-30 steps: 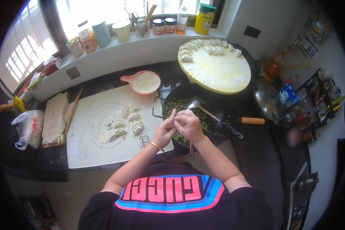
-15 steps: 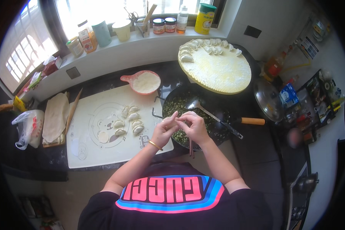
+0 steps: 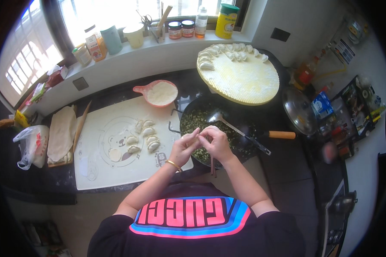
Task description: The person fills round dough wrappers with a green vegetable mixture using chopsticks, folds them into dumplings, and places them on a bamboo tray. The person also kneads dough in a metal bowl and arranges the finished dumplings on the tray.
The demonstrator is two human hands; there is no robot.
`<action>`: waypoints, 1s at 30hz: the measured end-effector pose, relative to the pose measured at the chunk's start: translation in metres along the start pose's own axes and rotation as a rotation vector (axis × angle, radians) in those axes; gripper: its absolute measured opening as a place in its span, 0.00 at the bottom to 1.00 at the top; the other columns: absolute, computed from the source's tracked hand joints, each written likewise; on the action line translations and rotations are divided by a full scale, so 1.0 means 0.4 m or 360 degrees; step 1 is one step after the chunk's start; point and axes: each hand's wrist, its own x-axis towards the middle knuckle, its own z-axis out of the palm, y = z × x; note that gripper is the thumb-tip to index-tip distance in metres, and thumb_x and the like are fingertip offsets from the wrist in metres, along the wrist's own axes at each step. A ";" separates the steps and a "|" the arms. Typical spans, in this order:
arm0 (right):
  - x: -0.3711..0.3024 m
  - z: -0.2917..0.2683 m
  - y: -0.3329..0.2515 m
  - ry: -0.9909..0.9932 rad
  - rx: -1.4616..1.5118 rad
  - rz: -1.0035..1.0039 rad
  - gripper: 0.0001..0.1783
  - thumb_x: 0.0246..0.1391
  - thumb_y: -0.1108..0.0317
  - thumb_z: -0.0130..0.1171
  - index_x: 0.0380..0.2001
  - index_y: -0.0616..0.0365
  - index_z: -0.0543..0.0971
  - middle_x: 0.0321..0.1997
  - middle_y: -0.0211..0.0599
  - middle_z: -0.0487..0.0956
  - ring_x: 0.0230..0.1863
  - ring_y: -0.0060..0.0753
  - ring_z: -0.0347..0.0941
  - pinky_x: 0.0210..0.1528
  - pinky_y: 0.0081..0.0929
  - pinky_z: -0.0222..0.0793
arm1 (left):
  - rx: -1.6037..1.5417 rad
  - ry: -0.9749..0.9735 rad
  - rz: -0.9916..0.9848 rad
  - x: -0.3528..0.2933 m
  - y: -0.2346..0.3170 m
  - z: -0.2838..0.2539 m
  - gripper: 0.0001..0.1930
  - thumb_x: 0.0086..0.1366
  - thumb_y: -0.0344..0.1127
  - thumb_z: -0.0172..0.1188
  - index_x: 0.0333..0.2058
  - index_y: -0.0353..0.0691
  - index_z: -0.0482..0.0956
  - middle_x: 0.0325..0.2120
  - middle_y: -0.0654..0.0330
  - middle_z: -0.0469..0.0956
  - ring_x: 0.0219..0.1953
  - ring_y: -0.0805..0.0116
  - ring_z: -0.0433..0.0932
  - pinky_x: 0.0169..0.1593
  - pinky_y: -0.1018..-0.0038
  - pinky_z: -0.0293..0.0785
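My left hand (image 3: 185,147) and my right hand (image 3: 215,143) meet over the near edge of a dark wok (image 3: 242,124). Their fingertips are pinched together; whatever lies between them is hidden by the fingers. Chopped green filling (image 3: 197,118) fills the wok, and a metal slotted ladle (image 3: 231,125) rests in it. Left of my hands, several folded dumplings (image 3: 152,144) sit on a pale printed dough mat (image 3: 94,169), with one round flat wrapper (image 3: 115,155) beside them. A pair of chopsticks (image 3: 212,167) sticks out at the wok's near edge, below my hands.
A round, flour-dusted tray (image 3: 244,81) holds dumplings along its far rim. Behind the mat stands a pink bowl of flour (image 3: 161,93). A rolling pin (image 3: 82,126), a dough sheet (image 3: 62,135) and a plastic bag (image 3: 32,143) lie left. A glass lid (image 3: 299,112) leans right, beyond the wok's wooden handle (image 3: 282,135).
Both hands stay pinched together over the wok, with only slight finger movement. The whole view has shifted a little; the things on the counter lie as before.
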 end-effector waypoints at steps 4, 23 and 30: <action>-0.002 0.019 0.020 0.0186 -0.0172 -0.0316 0.04 0.42 0.74 0.59 0.22 0.63 0.76 0.26 0.34 0.74 0.21 0.23 0.66 0.22 0.19 0.61 | 0.0347 -0.0054 0.0041 -0.006 0.002 0.013 0.25 0.59 0.24 0.53 0.56 0.38 0.62 0.40 0.58 0.69 0.42 0.73 0.71 0.46 0.76 0.71; -0.005 -0.005 0.012 0.0083 0.0009 0.0065 0.02 0.39 0.76 0.58 0.20 0.63 0.76 0.26 0.36 0.74 0.24 0.27 0.69 0.23 0.20 0.63 | 0.0410 -0.0075 0.0149 0.006 -0.008 0.004 0.25 0.59 0.24 0.52 0.56 0.39 0.62 0.41 0.57 0.71 0.41 0.73 0.71 0.45 0.78 0.67; -0.017 0.019 0.022 0.0152 -0.0042 -0.0008 0.02 0.41 0.76 0.58 0.22 0.64 0.77 0.26 0.35 0.75 0.23 0.23 0.69 0.23 0.18 0.64 | 0.0132 -0.0023 -0.0023 0.000 -0.014 0.014 0.24 0.60 0.26 0.52 0.56 0.38 0.62 0.40 0.59 0.71 0.40 0.75 0.70 0.43 0.80 0.69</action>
